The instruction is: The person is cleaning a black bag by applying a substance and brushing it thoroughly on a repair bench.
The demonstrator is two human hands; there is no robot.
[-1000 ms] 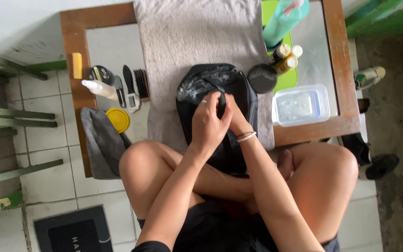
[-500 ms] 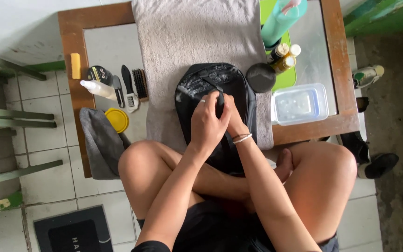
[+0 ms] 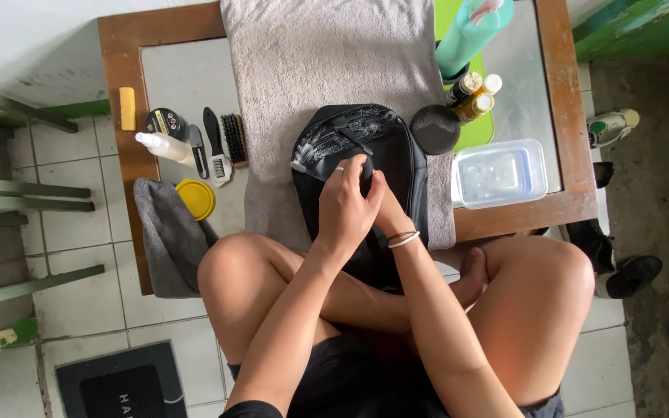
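Hands (image 3: 361,203) unmoved on foam-streaked black bag (image 3: 396,147).

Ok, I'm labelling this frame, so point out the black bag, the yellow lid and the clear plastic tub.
black bag (image 3: 404,155), head view, on its right side panel.
yellow lid (image 3: 196,199), head view, on its centre.
clear plastic tub (image 3: 499,173), head view, on its middle.

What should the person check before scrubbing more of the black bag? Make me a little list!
1. Black fabric backpack lies on the grey towel: ok.
2. Left hand rests on the backpack: ok.
3. Right hand has a firm grip on something: cannot tell, the left hand covers it.
4. White soapy foam on the backpack top: ok.
5. Clear plastic water tub close by: ok.
6. Black-handled brush beside the towel: ok.
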